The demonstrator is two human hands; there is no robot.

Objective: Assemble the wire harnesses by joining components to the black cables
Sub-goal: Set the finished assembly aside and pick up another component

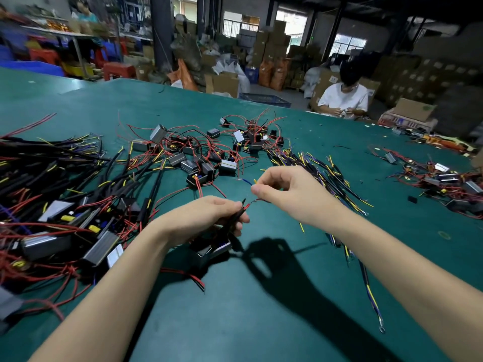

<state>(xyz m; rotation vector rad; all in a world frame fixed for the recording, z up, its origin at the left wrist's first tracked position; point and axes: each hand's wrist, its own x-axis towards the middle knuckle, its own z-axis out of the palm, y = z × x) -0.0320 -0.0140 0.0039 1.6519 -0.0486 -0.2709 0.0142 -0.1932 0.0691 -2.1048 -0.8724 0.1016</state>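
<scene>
My left hand is closed around red and black leads of a small grey box component that hangs just below it over the green table. My right hand pinches thin wire ends above and to the right, with a yellow tip and a blue wire sticking out of its fingers. The two hands are a few centimetres apart, and a thin wire runs between them. How the ends meet is hidden by my fingers.
Finished black cables with boxes lie heaped at the left. Loose box components with red leads sit ahead. Black cables with yellow and blue ends fan out at the right. Another pile lies far right. A seated person works beyond the table.
</scene>
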